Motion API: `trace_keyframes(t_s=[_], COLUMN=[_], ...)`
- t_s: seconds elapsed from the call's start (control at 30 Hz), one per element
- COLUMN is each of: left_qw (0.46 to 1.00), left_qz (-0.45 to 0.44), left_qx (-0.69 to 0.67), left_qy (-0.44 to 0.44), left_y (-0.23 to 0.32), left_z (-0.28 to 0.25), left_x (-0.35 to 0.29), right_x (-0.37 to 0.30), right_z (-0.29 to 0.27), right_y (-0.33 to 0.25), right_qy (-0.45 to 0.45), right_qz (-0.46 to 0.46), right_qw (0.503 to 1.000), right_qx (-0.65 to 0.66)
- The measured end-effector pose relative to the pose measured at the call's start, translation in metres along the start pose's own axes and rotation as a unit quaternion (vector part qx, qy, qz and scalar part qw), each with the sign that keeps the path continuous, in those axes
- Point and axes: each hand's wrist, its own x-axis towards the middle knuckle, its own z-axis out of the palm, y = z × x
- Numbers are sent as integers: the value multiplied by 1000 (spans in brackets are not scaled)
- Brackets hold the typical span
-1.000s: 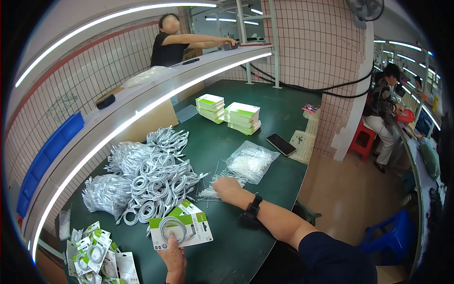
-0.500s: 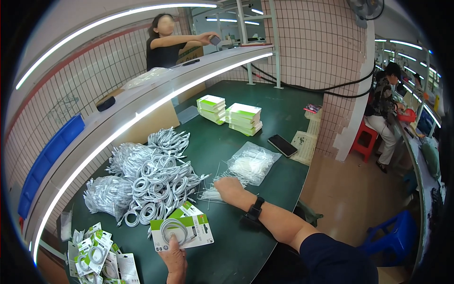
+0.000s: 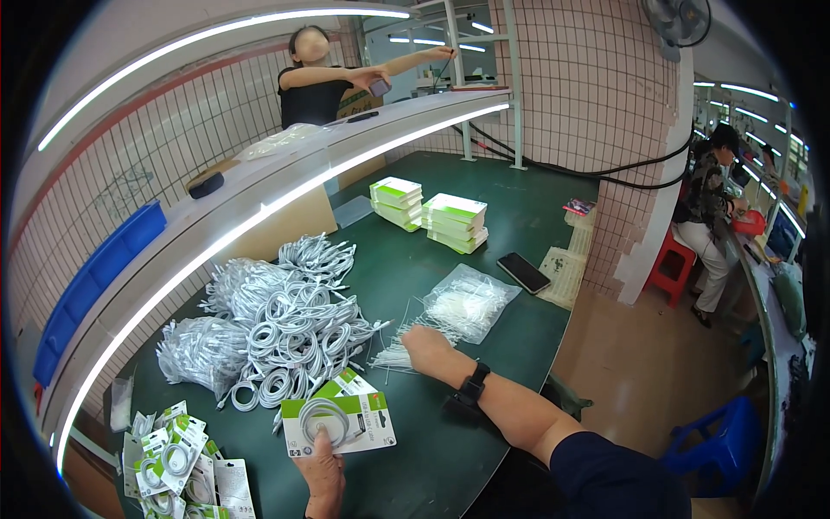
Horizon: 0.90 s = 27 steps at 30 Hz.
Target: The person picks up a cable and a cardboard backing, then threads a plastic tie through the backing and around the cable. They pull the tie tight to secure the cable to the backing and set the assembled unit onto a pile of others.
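Observation:
My left hand point(image 3: 322, 471) is closed on a green-and-white packaging card point(image 3: 373, 422), its thumb pressing a coiled white cable point(image 3: 308, 422) flat against the card's front. Another green-and-white card point(image 3: 347, 381) shows just behind it. My right hand point(image 3: 428, 349), a black band on its wrist, rests curled at a loose heap of thin white cable ties point(image 3: 391, 355). Its fingertips are hidden, so whatever they pinch cannot be seen. A clear plastic bag of cable ties point(image 3: 471, 303) lies right beside that hand. Left of it spreads a big pile of coiled white cables point(image 3: 298, 333), some in clear bags.
Carded cables point(image 3: 177, 458) are heaped at the near left. Stacks of green-and-white cards point(image 3: 454, 221) stand farther back, with a phone point(image 3: 524, 272) by the table's right edge. A lit shelf point(image 3: 285, 177) crosses above the green table point(image 3: 415, 471). A co-worker point(image 3: 313, 95) stands behind it.
The whole view has shifted slightly. My hands hold nearly the same places over the table. The co-worker behind the shelf has spread their arms, one now reaching out to the right.

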Motion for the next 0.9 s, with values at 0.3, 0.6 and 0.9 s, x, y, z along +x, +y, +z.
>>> trace_keyframes(t_s=[0.3, 0.6, 0.9], left_qw=[1000, 1000, 999], left_qz=[-1, 13, 22], left_qx=[0, 4, 39], left_qy=[0, -1, 11], left_y=[-1, 2, 3], left_z=[1, 0, 1], left_x=[-1, 0, -2], right_x=[-3, 2, 5], right_z=[-4, 8, 9], right_y=[-2, 4, 8], right_qy=[-18, 30, 1], right_qz=[-6, -21, -12], right_qw=[1000, 999, 1000], right_qx=[-16, -16, -26])
